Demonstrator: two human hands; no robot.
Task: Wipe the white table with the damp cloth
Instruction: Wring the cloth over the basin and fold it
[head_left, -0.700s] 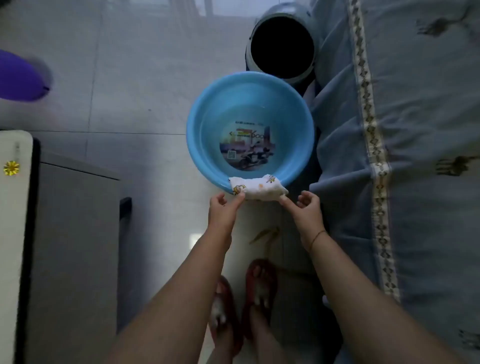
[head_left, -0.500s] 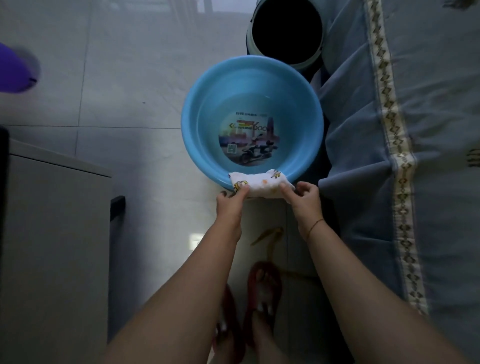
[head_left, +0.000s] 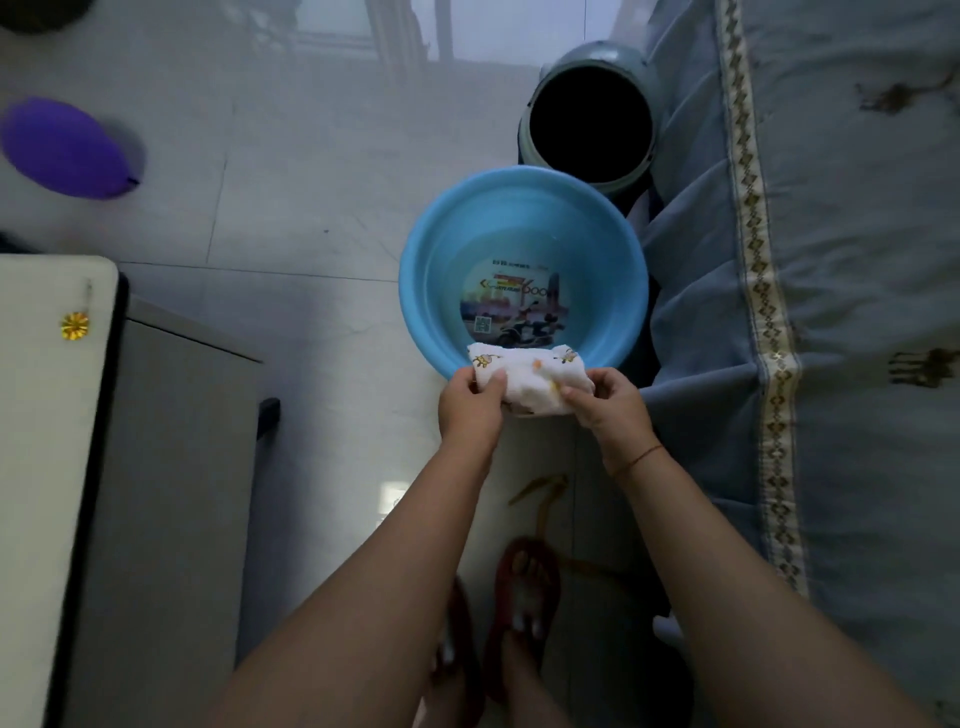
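Observation:
A white cloth (head_left: 530, 376) with small orange prints is bunched between my hands, just over the near rim of a blue basin (head_left: 415, 291) on the floor. My left hand (head_left: 470, 402) grips its left end with thumb on top. My right hand (head_left: 608, 402) grips its right end. The white table (head_left: 36, 441) shows at the left edge, its corner rounded, with a small gold sticker (head_left: 75, 326) on it.
A grey bin (head_left: 592, 57) with a dark opening stands behind the basin. A bed with a blue cover (head_left: 831, 312) fills the right side. A purple balloon (head_left: 65, 148) lies on the tiled floor at the far left. My feet in red sandals (head_left: 524, 587) are below.
My hands have closed round the cloth and lifted it off the basin rim toward me. The view has swung back left, so the table edge is in sight again.

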